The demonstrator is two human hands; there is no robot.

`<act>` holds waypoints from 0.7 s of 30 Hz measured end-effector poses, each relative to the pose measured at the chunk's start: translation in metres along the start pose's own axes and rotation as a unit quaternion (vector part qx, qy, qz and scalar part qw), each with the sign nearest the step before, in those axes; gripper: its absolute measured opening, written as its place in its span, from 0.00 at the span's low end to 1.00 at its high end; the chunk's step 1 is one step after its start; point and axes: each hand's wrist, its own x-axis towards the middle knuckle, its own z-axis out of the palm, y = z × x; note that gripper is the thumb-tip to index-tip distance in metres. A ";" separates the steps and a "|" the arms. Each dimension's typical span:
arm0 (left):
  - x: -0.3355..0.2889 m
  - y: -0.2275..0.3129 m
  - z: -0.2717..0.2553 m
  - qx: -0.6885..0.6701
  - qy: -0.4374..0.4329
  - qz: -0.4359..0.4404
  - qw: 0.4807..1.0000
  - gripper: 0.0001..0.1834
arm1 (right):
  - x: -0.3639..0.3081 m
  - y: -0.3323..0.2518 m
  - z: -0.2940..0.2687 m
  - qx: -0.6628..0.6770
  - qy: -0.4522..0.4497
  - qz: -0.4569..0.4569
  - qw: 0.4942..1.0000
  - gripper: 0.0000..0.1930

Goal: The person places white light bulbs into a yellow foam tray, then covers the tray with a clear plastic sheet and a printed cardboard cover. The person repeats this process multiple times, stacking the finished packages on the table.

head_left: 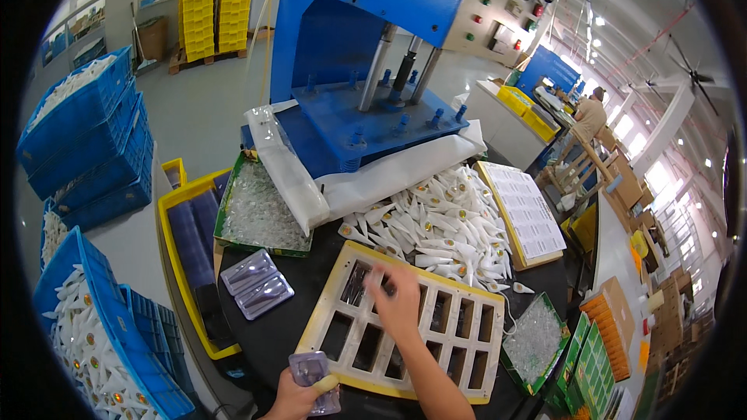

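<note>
My left hand (296,397), at the lower edge, is closed around a clear plastic blister shell (309,365); something yellowish covers its thumb. My right hand (395,305) is over the upper left part of a pale mould frame with a yellow edge (354,378). Motion smears its fingers, so I cannot tell whether they hold anything. The frame has two rows of rectangular openings; a shiny clear piece (356,284) shows in the top left one, beside my fingers. Another clear blister shell, unfolded (257,283), lies on the black table left of the frame.
Behind the frame is a heap of white pointed pieces (447,222) below a blue press (373,120). Boxes of small clear parts (261,206) (535,340) flank the frame. A yellow crate (173,253) and blue crates (97,140) stand left. A printed sheet on a board (525,210) lies right.
</note>
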 end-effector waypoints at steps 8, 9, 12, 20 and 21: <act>0.017 -0.002 0.042 -0.050 -0.088 -0.067 0.993 0.13 | -0.012 0.014 -0.029 -0.010 -0.027 0.032 0.999 0.05; 0.013 0.001 0.044 -0.045 -0.093 -0.072 0.992 0.12 | -0.001 0.044 -0.024 -0.098 -0.015 0.005 0.995 0.09; 0.013 -0.001 0.048 0.003 -0.085 -0.048 0.995 0.10 | 0.017 0.050 -0.022 -0.135 0.096 -0.022 0.986 0.14; 0.041 -0.015 0.069 0.040 -0.086 -0.139 0.986 0.17 | -0.052 0.013 -0.077 0.005 -0.051 0.027 0.998 0.07; 0.037 -0.016 0.074 0.029 -0.105 -0.107 0.988 0.14 | -0.040 0.036 -0.071 0.024 0.015 0.048 0.998 0.06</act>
